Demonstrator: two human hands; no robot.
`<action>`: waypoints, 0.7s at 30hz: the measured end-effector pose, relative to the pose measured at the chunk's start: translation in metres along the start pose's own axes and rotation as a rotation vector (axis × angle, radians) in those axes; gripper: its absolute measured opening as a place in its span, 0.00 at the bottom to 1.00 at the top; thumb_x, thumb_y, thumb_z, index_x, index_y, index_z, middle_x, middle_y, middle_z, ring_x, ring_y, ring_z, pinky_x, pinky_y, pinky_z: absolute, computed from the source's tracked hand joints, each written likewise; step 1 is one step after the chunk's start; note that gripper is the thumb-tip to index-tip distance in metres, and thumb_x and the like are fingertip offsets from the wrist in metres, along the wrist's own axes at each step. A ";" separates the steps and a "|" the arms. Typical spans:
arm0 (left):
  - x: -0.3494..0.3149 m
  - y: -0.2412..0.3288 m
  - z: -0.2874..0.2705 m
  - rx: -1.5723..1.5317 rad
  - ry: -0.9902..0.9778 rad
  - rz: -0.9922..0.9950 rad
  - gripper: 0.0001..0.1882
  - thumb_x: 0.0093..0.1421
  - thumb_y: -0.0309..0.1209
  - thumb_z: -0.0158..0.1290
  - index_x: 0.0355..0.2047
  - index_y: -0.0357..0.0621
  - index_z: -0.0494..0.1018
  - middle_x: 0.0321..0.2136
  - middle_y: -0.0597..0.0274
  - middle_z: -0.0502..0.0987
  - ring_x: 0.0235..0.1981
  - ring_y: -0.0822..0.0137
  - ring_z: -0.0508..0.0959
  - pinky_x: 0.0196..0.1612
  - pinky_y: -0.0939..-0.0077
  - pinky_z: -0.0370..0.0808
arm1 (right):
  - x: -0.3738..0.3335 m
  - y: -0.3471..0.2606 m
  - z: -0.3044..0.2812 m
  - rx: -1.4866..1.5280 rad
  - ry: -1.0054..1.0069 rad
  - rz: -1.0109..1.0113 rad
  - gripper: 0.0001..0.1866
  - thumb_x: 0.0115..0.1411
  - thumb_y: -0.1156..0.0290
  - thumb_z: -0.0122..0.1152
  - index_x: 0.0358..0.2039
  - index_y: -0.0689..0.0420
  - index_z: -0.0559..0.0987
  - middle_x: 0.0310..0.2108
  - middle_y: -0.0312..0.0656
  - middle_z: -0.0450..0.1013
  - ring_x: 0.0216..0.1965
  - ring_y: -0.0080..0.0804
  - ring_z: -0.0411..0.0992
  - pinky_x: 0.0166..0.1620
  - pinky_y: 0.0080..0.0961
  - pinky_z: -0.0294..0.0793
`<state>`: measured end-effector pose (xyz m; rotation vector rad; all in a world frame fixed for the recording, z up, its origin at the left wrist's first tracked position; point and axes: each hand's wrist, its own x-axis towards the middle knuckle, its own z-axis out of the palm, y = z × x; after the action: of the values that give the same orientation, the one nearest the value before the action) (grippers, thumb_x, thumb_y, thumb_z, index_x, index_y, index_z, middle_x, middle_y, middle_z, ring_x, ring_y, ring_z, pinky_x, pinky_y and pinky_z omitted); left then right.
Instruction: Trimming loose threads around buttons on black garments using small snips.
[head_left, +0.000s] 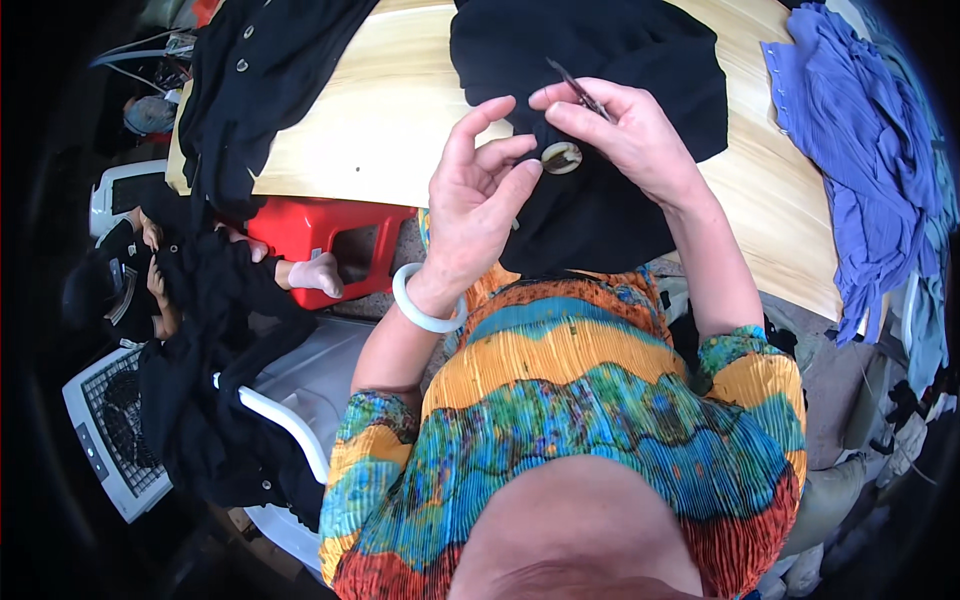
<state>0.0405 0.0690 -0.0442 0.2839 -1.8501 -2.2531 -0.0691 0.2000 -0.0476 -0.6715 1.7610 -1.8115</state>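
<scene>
In the head view, our left hand (480, 195) is loosely curled above black cloth (590, 45), its grip partly parted: the index finger stands away from the thumb, whose tip meets the edge of a round, pale button (561, 158) with a dark middle. We cannot tell whether that grip pinches the button or merely touches it. Our right hand (632, 135), just beside, closes its grip around a slim dark tool (588, 96), the pointed end angling up and to the left past the fingers; thumb and forefinger tips nearly meet. The button sits between the two hands, over the cloth, which covers part of the table (400, 100) and hangs past its near edge. The tool's other end is hidden in the palm, its kind hard to make out; the upper frame cuts off the cloth, and dark rims swallow the corners.
</scene>
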 end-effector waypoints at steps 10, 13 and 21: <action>0.005 -0.008 -0.029 -0.123 -0.088 -0.068 0.23 0.52 0.14 0.44 0.50 0.39 0.60 0.33 0.66 0.71 0.35 0.79 0.70 0.39 0.89 0.66 | 0.017 -0.006 0.002 -0.109 -0.035 -0.010 0.09 0.53 0.68 0.56 0.28 0.61 0.75 0.25 0.32 0.70 0.28 0.14 0.66 0.33 0.12 0.64; 0.004 -0.006 -0.034 -0.208 -0.069 -0.084 0.22 0.52 0.14 0.42 0.49 0.38 0.60 0.33 0.65 0.71 0.35 0.77 0.71 0.40 0.87 0.67 | 0.017 -0.008 0.006 -0.082 0.013 -0.043 0.12 0.52 0.64 0.58 0.27 0.62 0.77 0.19 0.29 0.68 0.23 0.10 0.61 0.28 0.11 0.62; 0.000 -0.007 -0.053 -0.287 0.068 -0.068 0.20 0.52 0.14 0.39 0.48 0.34 0.60 0.35 0.57 0.73 0.38 0.71 0.72 0.45 0.81 0.66 | 0.010 -0.017 -0.025 -0.087 0.312 -0.158 0.09 0.53 0.67 0.56 0.30 0.58 0.76 0.22 0.30 0.68 0.17 0.10 0.55 0.19 0.09 0.50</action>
<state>0.0555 0.0203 -0.0618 0.3729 -1.4803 -2.4816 -0.0938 0.2121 -0.0314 -0.6019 2.0487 -2.0460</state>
